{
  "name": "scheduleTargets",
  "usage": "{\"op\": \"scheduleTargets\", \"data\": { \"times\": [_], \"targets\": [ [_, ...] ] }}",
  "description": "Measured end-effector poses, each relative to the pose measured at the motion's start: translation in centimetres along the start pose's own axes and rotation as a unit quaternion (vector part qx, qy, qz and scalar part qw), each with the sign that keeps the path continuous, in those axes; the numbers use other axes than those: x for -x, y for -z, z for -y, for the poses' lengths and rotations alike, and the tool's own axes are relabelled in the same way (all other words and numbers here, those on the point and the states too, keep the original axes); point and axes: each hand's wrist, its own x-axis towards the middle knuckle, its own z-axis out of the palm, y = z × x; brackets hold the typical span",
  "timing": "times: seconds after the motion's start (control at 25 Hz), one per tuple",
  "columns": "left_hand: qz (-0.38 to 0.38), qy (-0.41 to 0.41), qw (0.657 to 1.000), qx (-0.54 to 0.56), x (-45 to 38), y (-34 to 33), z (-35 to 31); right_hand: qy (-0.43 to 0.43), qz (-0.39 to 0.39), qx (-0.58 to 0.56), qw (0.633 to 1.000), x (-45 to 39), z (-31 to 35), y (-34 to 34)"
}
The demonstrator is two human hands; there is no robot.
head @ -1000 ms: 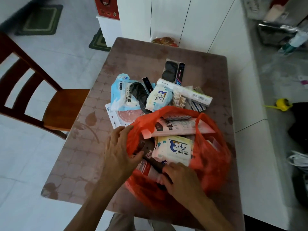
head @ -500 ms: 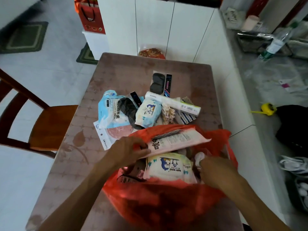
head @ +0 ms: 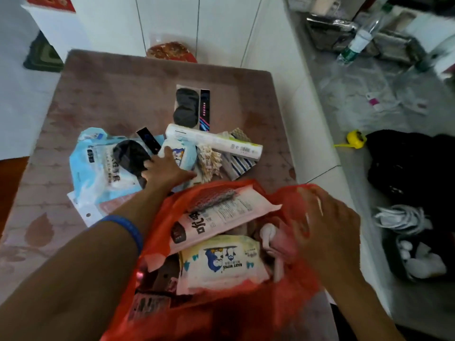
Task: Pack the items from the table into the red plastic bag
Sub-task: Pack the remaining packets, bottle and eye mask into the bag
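Note:
The red plastic bag point(head: 221, 313) stands open at the table's near edge. Inside it lie a pink-white packet point(head: 221, 217), a baby wipes pack point(head: 226, 262) and a rolled pink cloth point(head: 278, 239). My right hand point(head: 327, 232) grips the bag's right rim. My left hand point(head: 167, 171) reaches past the bag into the pile, fingers spread on a small wipes pack point(head: 183, 153). Around it lie a light-blue packet point(head: 98, 166), a black pad point(head: 130, 156), snack sticks point(head: 208, 163), a white tube point(head: 214, 141), a striped cloth point(head: 238, 164) and a packet of black pads point(head: 187, 107).
The brown patterned table point(head: 98, 94) stands against white cabinets point(head: 172, 20). A wooden chair point(head: 9, 183) is at the left edge. To the right, a grey counter holds a bottle point(head: 357, 43), a yellow tape measure point(head: 355, 139) and a black bag point(head: 413, 168).
My left hand has left the bag's mouth and stretched forward onto the pile. My right hand has shifted from inside the bag to its right rim.

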Motion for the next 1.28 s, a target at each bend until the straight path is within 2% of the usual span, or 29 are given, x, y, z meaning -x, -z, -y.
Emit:
{"op": "scheduleTargets", "data": {
  "times": [0.04,0.08,0.12,0.16,0.2,0.24,0.28,0.32,0.36,0.44,0.52,0.6,0.64,0.72,0.8,0.84,0.96,1.12,1.2,1.28],
  "targets": [
    [-0.022,0.017,1.0,0.003,0.1,-0.6,-0.6,-0.047,-0.022,-0.018,0.999,0.1,-1.0,-0.1],
    [-0.039,0.029,0.999,0.012,0.0,-0.9,-0.8,-0.107,-0.006,-0.08,0.991,0.1,-1.5,-0.4],
    [-0.05,0.032,0.998,0.031,0.0,-0.9,-0.9,-0.183,0.029,-0.199,0.962,-0.2,-1.8,-0.5],
    [-0.046,0.033,0.997,0.061,0.0,-0.7,-0.6,-0.249,0.062,-0.359,0.897,-0.5,-1.8,-0.4],
    [-0.038,0.028,0.993,0.109,0.3,0.0,-0.1,-0.289,0.075,-0.515,0.804,-0.8,-1.7,-0.1],
    [-0.034,0.021,0.985,0.165,1.2,1.2,0.6,-0.305,0.064,-0.616,0.723,-0.8,-1.9,0.4],
    [-0.037,0.007,0.974,0.223,2.8,2.8,1.6,-0.295,0.051,-0.681,0.668,-0.7,-2.0,1.3],
    [-0.044,-0.015,0.96,0.276,5.0,4.6,2.5,-0.272,0.044,-0.724,0.633,-0.5,-2.1,2.4],
    [-0.047,-0.05,0.943,0.325,7.7,6.4,3.3,-0.244,0.042,-0.749,0.615,-0.1,-2.1,3.7],
    [-0.021,-0.158,0.907,0.391,14.1,9.3,4.1,-0.184,0.039,-0.763,0.619,0.7,-1.8,6.0],
    [0.056,-0.266,0.885,0.378,19.5,10.7,3.9,-0.133,0.028,-0.773,0.619,1.4,-1.2,8.3],
    [0.114,-0.312,0.903,0.271,22.6,8.7,2.6,-0.077,0.023,-0.781,0.619,2.2,-0.8,10.4],
    [0.115,-0.328,0.916,0.201,23.4,6.8,1.7,-0.054,0.023,-0.779,0.625,2.5,-0.8,11.3],
    [0.12,-0.372,0.917,0.085,24.7,3.1,0.3,-0.026,0.03,-0.779,0.626,3.0,-0.8,12.1],
    [0.139,-0.399,0.906,0.036,25.2,0.9,-0.3,-0.03,0.044,-0.776,0.629,3.2,-0.9,12.0],
    [0.138,-0.408,0.901,0.05,25.3,1.0,-0.4,-0.038,0.052,-0.77,0.634,3.2,-0.8,11.7],
    [0.064,-0.408,0.9,0.139,23.7,3.6,-0.4,-0.068,0.06,-0.74,0.667,2.4,-0.2,10.3],
    [-0.054,-0.301,0.932,0.196,14.8,6.5,-2.4,-0.095,0.049,-0.722,0.684,1.7,-0.3,9.3],
    [-0.058,-0.241,0.957,0.15,8.3,5.7,-3.6,-0.107,0.042,-0.717,0.688,1.3,-0.4,8.4],
    [-0.017,-0.205,0.975,0.08,1.7,2.9,-4.6,-0.113,0.036,-0.694,0.71,0.2,-0.2,6.6]
  ]
}}
